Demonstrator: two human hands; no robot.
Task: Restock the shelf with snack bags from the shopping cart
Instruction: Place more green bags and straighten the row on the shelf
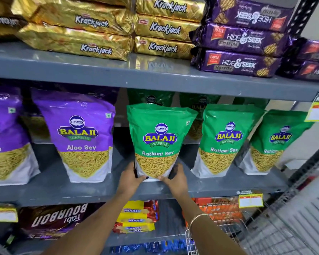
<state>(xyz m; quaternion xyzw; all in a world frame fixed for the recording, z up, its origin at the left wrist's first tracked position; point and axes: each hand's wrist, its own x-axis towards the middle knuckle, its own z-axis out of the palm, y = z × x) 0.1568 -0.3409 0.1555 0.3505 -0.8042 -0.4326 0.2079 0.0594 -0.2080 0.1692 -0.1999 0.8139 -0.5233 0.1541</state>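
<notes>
On the middle shelf [219,186], near edge: green Ratlami Sev bag [159,140] upright, long axis vertical. Left hand [130,178] and right hand [176,178] grip its bottom corners, fingers wrapped. Bag sits directly beyond both, equidistant. Aloo Sev bag [81,137] left, another Ratlami Sev bag [226,138] right.

a shop aisle: stocked grey shelves [155,74], price tags [250,200], probably a cart [265,232].

Bare shelf [118,183] shows between the purple bag [83,137] and the held green bag [158,140], wide enough for a hand. Rightward, green bags [226,138] stand close together. The upper shelf [155,78] caps headroom; depth behind seems partly filled.
</notes>
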